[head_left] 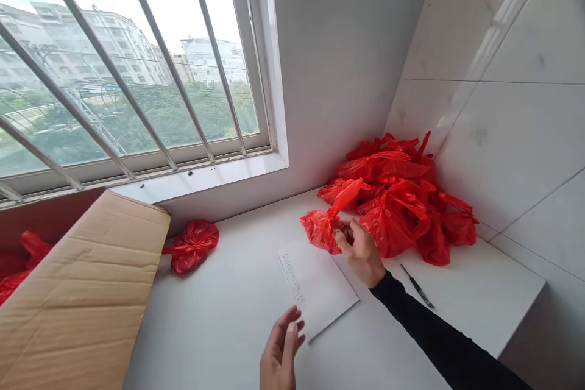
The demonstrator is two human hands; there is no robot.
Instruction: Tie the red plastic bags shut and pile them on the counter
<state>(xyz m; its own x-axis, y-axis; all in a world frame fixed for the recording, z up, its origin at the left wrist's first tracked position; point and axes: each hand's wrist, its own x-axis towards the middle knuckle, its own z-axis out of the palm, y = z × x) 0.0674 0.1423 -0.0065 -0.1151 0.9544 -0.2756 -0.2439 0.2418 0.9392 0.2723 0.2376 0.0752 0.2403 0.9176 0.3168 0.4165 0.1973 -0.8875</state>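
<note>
My right hand (359, 250) has its fingers closed on a knotted red plastic bag (317, 226) beside the front of a red pile. What the bag holds is hidden. Below it on the white table lies a notepad (322, 289) with small writing along its left side, too small to read. Near the notepad's lower left corner hovers my left hand (282, 350), fingers curved and apart, with nothing in it.
Several tied red bags (393, 207) are heaped in the corner against the tiled wall. A black pen (421, 291) lies right of the notepad. At left stands a cardboard box (91, 280) with red bags inside, and a single red bag (195, 247) sits beside it below the barred window.
</note>
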